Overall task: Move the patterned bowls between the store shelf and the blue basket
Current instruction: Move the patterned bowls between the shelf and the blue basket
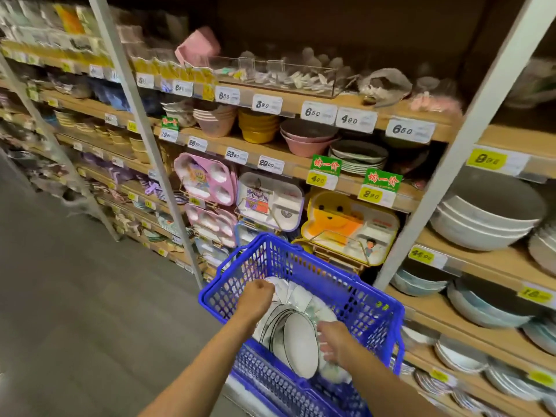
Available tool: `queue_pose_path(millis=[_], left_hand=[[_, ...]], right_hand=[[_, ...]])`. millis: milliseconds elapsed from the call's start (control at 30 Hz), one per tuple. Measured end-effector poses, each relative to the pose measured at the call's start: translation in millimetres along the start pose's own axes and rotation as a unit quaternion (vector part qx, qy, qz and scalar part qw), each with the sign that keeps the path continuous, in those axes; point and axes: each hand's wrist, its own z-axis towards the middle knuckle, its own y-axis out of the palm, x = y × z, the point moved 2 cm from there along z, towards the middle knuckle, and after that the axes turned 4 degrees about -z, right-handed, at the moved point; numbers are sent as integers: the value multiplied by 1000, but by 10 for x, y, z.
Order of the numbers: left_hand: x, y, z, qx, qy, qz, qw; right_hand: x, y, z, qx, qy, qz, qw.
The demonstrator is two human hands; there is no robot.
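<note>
A blue plastic basket [358, 290] stands in front of the store shelf [469, 266], with several white patterned bowls [296, 341] stacked on edge inside it. My left hand [255, 299] reaches into the basket's left side, fingers curled over the rim of a pale dish. Inside the basket, my right hand [334, 341] presses its fingers on a bowl with a green pattern at the stack's right side. Whether either hand has a firm hold is blurred.
Shelves on the right carry stacked white and blue-grey bowls [484, 224]. Behind the basket hang children's divided trays [349, 227]. Above sit pink and yellow bowls [258, 124] and price tags. Grey floor [75, 296] lies to the left.
</note>
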Motion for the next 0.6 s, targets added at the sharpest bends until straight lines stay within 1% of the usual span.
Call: queue_pose_path(millis=[100,200,300,467,600], left_hand=[[-326,206,181,-34,-30,96,994],[-582,374,319,-45,-61,195,978],[-736,496,466,-52,-71,245,966],[-793,598,737,-79,-44,293,952],[-872,729,868,-108,-36,357,927]], right_hand=[[112,66,146,11,25,-58,998],[214,126,346,4,58,-80,995],[319,199,556,-20,90,-121,988],[478,289,803,-98,158,-49,981],[613,347,917,-108,174,-40,978]])
